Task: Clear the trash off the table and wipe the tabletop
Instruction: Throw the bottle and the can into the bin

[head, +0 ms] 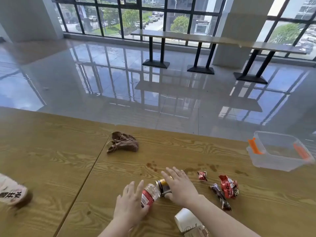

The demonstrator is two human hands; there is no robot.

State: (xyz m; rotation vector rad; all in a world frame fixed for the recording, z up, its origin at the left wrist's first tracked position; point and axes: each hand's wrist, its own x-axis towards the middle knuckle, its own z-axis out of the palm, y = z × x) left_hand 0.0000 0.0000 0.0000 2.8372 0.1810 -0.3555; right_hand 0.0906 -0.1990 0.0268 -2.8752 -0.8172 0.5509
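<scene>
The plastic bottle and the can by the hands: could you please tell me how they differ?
The plastic bottle is clear with a red label; the can is opaque, dark and yellow. The plastic bottle lies at the left hand, while the can is partly covered by the right hand. Both lie on their sides, close together, on the table.

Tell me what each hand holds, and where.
Left hand touches the bottle at its label, fingers straight. Right hand covers the can across its side; grip cannot be told.
</scene>
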